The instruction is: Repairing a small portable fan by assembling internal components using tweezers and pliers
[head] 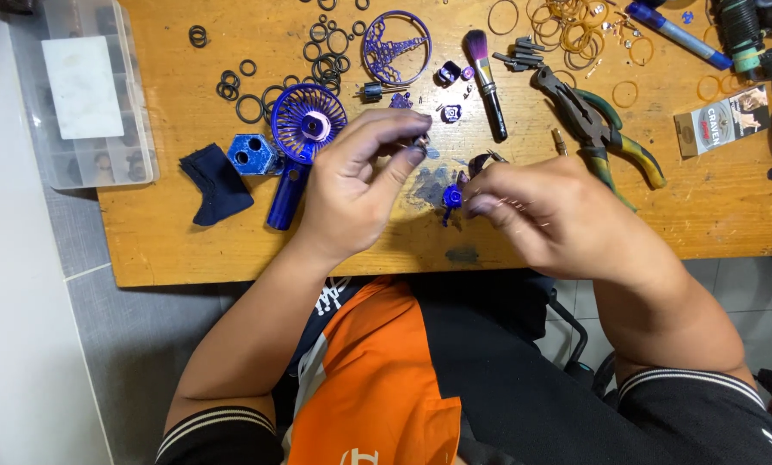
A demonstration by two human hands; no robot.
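Blue plastic parts of a small handheld fan lay spread over the wooden workbench [188,250], and the work in hand looked like the handling of its smallest pieces. The right hand [541,211] pinched a small blue part [451,198] between thumb and fingertips, held just above the bench near its front edge; a thin wire or lead seemed to run from it (too fine to tell for sure). The left hand [360,176] was raised beside it, thumb and forefinger closed on something tiny and dark near the fingertips, which could not be made out.

Just left of the left hand lay the fan head with its guard [308,122] on its blue handle [286,196], and beyond that a blue hexagonal block [253,155] and a dark cloth [216,183]. A second, open grille [395,46] lay farther back among black rubber rings [324,62]. A make-up brush [487,79] and pliers [594,120] lay to the right, well apart from the hands.

Judging by the pinch of both hands, this was a fitting or freeing step between two tiny pieces. Any move from here would call for steady fingertips and a light grip, since the parts were small enough to slip and be lost among the clutter.
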